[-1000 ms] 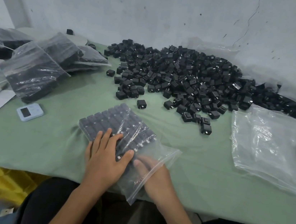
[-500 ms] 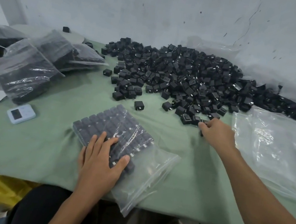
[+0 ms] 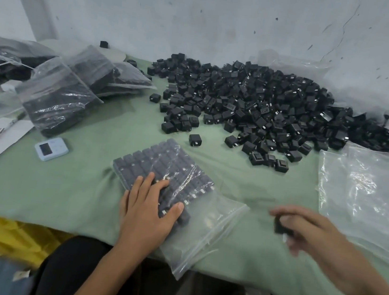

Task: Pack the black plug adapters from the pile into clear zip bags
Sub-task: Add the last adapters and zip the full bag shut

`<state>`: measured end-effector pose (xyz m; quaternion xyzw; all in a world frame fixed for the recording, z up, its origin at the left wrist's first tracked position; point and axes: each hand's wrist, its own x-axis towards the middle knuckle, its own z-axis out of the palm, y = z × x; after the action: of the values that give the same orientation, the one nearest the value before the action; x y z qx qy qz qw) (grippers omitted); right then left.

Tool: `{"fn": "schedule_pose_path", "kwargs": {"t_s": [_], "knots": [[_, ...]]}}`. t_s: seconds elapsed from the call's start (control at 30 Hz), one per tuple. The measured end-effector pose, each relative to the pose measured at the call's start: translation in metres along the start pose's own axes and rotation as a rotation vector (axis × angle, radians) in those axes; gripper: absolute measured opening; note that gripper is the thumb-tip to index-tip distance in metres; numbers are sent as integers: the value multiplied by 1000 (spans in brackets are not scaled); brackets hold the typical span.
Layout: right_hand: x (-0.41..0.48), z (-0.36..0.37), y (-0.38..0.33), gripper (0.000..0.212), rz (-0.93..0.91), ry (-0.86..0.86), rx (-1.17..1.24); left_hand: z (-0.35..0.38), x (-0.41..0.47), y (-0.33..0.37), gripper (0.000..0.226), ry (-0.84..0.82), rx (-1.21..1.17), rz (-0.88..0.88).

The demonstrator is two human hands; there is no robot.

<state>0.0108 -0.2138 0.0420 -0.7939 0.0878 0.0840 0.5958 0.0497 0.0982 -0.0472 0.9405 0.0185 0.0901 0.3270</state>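
Black against the fingers, one plug adapter (image 3: 279, 226) sat pinched in the right hand (image 3: 305, 236), which hung blurred just above the green cloth (image 3: 71, 193). The left hand (image 3: 148, 208) lay flat, fingers straight and spread, pressing on the near end of the packed rows inside the clear zip bag (image 3: 209, 233). That bag ran on a diagonal, with its filled end far and to the left and its loose mouth end near and to the right. The opening therefore pointed roughly toward the right hand and lay between the two hands. The right hand was the nearer to it, and the adapter would likely need to travel leftward into the mouth. Whether the mouth gaped could not be told. Farther out, the pile (image 3: 255, 106) lay beyond the bag, with empty bags (image 3: 367, 195) to the right and filled bags (image 3: 59, 97) far left.
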Motion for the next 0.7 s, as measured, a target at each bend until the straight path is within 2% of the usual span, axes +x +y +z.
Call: {"fn": "schedule_pose_path", "kwargs": {"t_s": [0.07,0.17,0.33,0.5,0.6,0.7], "knots": [[-20,27,3,25,59,-178,71,0,0,-1,62,-2,1,-4],[-25,73,9,21,151,-274,73,1,1,-2,63,-10,0,-7],[-6,124,10,20,134,-139,331,1,2,-2,64,-20,18,-9],[9,147,13,28,-38,-72,463,1,3,-2,62,-18,5,-2],[17,153,20,25,-89,9,346,1,2,-2,62,-18,3,3],[24,158,28,26,-130,147,13,1,2,-1,63,-19,5,3]]}}
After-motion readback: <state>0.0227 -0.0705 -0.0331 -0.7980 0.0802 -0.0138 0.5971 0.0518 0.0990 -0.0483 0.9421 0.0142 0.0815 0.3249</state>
